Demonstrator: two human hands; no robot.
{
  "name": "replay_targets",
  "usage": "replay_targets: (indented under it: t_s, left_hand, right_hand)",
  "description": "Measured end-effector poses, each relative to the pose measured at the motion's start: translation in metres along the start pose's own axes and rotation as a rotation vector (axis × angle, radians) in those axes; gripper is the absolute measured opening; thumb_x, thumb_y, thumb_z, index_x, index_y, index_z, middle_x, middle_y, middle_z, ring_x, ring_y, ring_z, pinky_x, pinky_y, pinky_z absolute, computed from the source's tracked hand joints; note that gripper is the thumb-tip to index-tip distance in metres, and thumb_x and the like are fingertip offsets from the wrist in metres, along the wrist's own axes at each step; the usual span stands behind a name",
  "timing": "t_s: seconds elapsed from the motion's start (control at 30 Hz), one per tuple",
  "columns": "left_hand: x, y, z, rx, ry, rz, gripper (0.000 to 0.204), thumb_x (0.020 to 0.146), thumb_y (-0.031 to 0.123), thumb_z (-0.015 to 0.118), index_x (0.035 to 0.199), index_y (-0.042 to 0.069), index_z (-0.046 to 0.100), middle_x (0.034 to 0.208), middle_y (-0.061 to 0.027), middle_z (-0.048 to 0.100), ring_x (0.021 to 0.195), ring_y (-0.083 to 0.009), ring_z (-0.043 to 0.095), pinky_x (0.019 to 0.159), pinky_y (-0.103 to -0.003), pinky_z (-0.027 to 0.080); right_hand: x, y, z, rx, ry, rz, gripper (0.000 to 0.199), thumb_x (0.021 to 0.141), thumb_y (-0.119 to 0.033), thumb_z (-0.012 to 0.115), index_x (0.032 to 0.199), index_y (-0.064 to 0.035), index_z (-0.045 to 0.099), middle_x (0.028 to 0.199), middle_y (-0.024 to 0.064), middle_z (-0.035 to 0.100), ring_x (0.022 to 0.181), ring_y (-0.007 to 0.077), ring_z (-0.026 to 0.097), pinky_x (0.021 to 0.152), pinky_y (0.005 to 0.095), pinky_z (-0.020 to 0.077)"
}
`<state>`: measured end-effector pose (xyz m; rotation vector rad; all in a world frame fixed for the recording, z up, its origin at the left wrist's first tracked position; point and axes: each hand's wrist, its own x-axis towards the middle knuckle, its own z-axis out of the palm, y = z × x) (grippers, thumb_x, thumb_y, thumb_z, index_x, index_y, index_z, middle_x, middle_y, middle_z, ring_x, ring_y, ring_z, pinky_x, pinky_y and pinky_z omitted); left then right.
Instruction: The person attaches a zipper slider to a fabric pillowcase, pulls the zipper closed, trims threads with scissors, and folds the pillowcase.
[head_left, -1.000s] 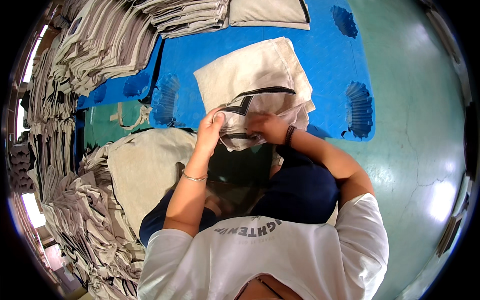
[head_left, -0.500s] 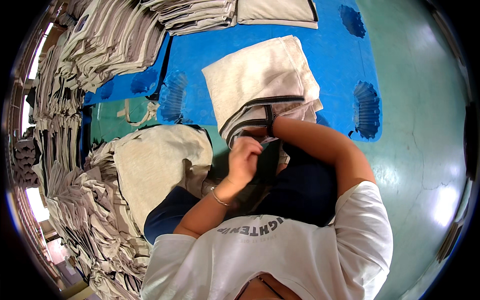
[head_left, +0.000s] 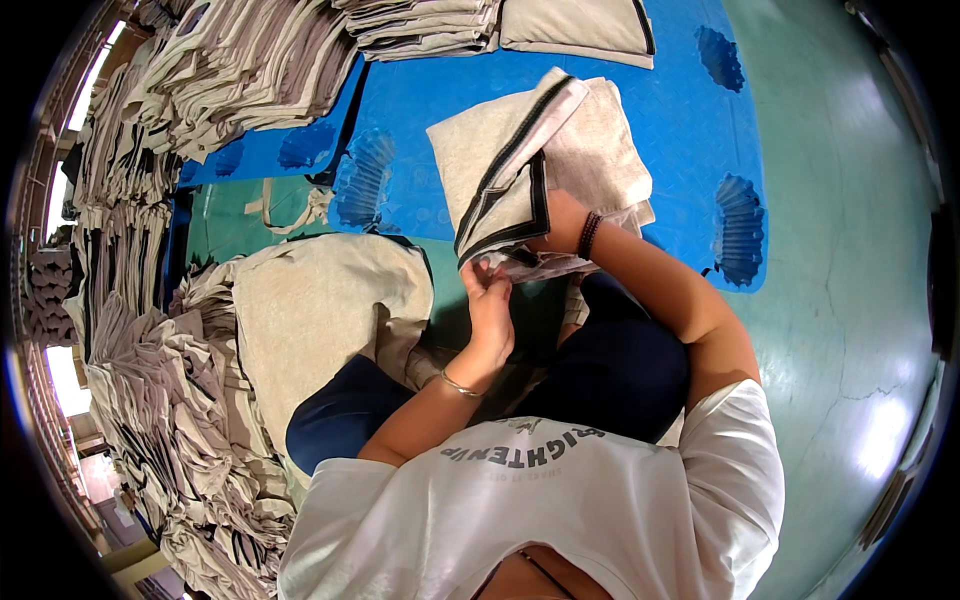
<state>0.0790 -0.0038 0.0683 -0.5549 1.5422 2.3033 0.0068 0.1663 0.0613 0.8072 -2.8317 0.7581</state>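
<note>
Black-trimmed beige cloth (head_left: 505, 170), lately bunched low, now rose over the blue pallet's (head_left: 680, 130) near edge, right hand (head_left: 562, 222) and left hand (head_left: 490, 300) both pinching its hem.

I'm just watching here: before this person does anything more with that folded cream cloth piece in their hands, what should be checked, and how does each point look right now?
1. Right hand has hold of the folded cloth piece: ok.
2. Left hand pinches its lower edge: ok.
3. Black trim lies lined up along the fold: cannot tell.
4. Bare room on the blue pallet ahead: ok.
5. Loose cloth heap by the left knee stays apart from the hands: ok.
</note>
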Motion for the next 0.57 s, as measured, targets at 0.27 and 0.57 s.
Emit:
replay_targets:
  t_s: [0.27,0.57]
  left_hand:
    - [0.017,0.002,0.011,-0.181,0.052,-0.109,0.054,0.082,0.009,0.045,0.130,0.021,0.022,0.102,0.0003,0.042,0.094,-0.0144,0.046,0.084,-0.034,0.035]
    - [0.033,-0.009,-0.002,-0.074,0.083,-0.076,0.023,0.085,0.010,0.048,0.104,0.017,0.037,0.089,0.0015,0.048,0.073,-0.0138,0.053,0.065,-0.031,0.045]
  right_hand:
    - [0.004,0.006,-0.011,0.061,-0.135,0.081,0.018,0.060,-0.015,0.060,0.076,-0.0080,0.060,0.078,0.0138,0.060,0.074,0.0315,0.058,0.064,0.0391,0.0474]
    - [-0.004,-0.002,-0.016,0.183,-0.106,0.201,0.028,0.060,-0.017,0.063,0.086,-0.0079,0.059,0.085,0.0158,0.059,0.081,0.0333,0.056,0.070,0.0395,0.0468]
